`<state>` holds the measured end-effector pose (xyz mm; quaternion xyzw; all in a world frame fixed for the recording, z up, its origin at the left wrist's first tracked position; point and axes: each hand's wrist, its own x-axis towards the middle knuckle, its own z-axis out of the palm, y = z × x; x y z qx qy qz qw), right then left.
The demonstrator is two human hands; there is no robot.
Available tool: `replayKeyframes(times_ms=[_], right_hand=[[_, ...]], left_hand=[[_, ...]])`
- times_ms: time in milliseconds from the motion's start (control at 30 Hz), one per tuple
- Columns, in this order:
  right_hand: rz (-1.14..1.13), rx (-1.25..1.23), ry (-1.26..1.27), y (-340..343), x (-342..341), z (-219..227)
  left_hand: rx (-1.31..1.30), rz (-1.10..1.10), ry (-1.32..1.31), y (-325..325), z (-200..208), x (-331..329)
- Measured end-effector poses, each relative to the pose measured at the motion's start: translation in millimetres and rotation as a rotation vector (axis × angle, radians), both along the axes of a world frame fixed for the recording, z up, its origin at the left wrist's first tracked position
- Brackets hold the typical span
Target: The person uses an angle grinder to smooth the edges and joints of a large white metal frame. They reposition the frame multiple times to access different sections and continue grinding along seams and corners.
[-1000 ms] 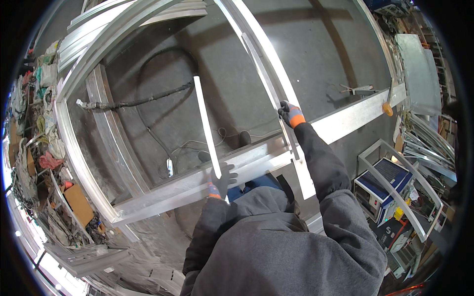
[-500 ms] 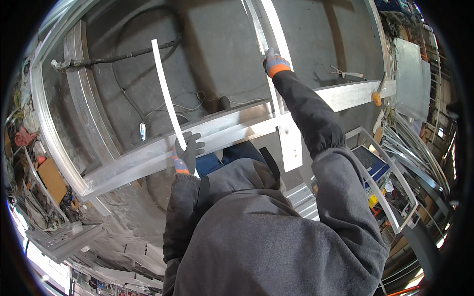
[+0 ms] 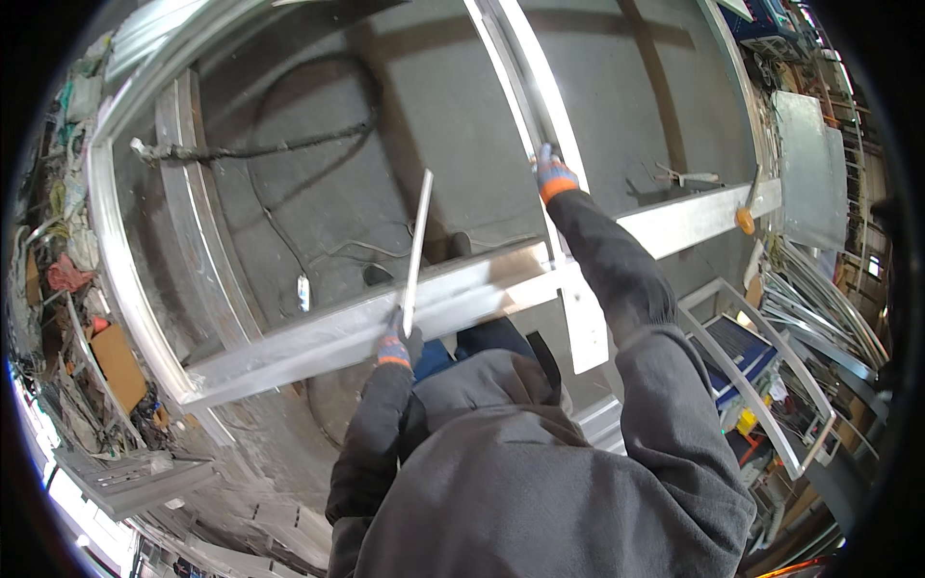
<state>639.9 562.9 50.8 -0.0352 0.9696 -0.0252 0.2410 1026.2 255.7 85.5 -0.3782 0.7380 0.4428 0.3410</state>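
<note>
My left hand (image 3: 397,339), in a dark glove with an orange cuff, is closed around a thin, pale flat strip (image 3: 417,250) standing up at a slight tilt. It is beside the near edge of a long silver metal beam (image 3: 318,337) that crosses in front of me. My right arm reaches forward over this beam. The gloved right hand (image 3: 556,176) is closed on a long channelled metal profile (image 3: 568,125) running away from me; the fingertips are partly hidden in its channel. The profile's flat white end piece (image 3: 587,332) sticks out on my side of the beam.
A black cable (image 3: 241,152) hangs over a crossbar at the left. An orange-handled tool (image 3: 745,220) is at the beam's right end. To the right are a metal frame (image 3: 690,306), a blue case (image 3: 742,356) and stacked profiles; scrap and cardboard (image 3: 118,366) lie left.
My left hand has moved right along the beam, and its fingers have closed more. The strip's top has swung right. My right hand remains on the profile; the whole view has shifted.
</note>
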Motion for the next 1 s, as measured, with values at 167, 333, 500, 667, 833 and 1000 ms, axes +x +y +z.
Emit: replayKeyframes(times_ms=[167, 333, 500, 667, 833, 1000], right_hand=[[0.048, 0.131, -0.038, -2, 16, 6], [-0.037, 0.165, -0.194, -13, 10, 18], [0.025, 0.178, -0.211, -9, 20, 15], [0.071, 0.196, -0.253, -3, 29, 13], [0.034, 0.141, -0.232, -11, 5, 17], [-0.04, 0.125, -0.209, -19, -16, 6]], left_hand=[[-0.083, -0.182, 0.245, 4, -39, 20], [-0.131, -0.218, 0.41, 4, -51, 28], [-0.137, -0.264, 0.303, 9, -22, 13], [-0.198, -0.305, 0.355, 10, -7, 5], [-0.199, -0.349, 0.27, 9, -13, 7], [-0.202, -0.354, 0.23, 9, -15, 7]])
